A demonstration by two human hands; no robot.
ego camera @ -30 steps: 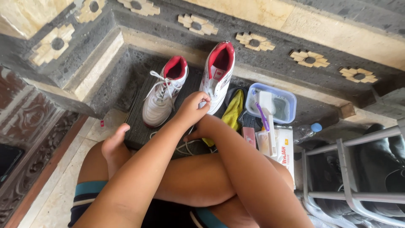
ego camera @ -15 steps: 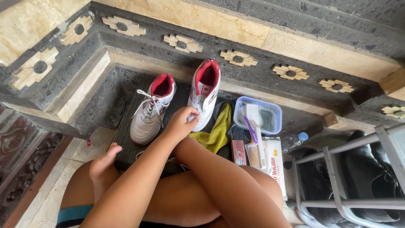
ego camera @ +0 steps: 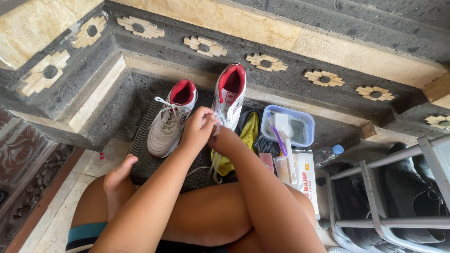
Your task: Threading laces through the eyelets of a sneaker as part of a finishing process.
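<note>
Two white sneakers with red lining stand on a dark mat (ego camera: pixel 140 154). The left sneaker (ego camera: pixel 168 122) is laced. My hands meet over the front of the right sneaker (ego camera: pixel 228 97). My left hand (ego camera: pixel 197 131) pinches a white lace (ego camera: pixel 215 165) at that shoe, and the loose end hangs down toward my crossed legs. Close beside it on the right, my right hand (ego camera: pixel 224 139) is on the same lace, its fingers partly hidden behind the left hand.
A yellow cloth (ego camera: pixel 248 133) lies beside the right sneaker. A clear tub with a blue rim (ego camera: pixel 300 122) holds a purple brush. Below it lie a tissue pack (ego camera: pixel 307 180) and a blue-capped bottle (ego camera: pixel 330 153). A grey metal rack (ego camera: pixel 379 220) with black shoes stands right. A carved stone step (ego camera: pixel 262 61) runs behind.
The view has shifted a little lower and nearer. Both hands have stayed at the right sneaker and drawn closer together, with a loose lace now hanging below them.
</note>
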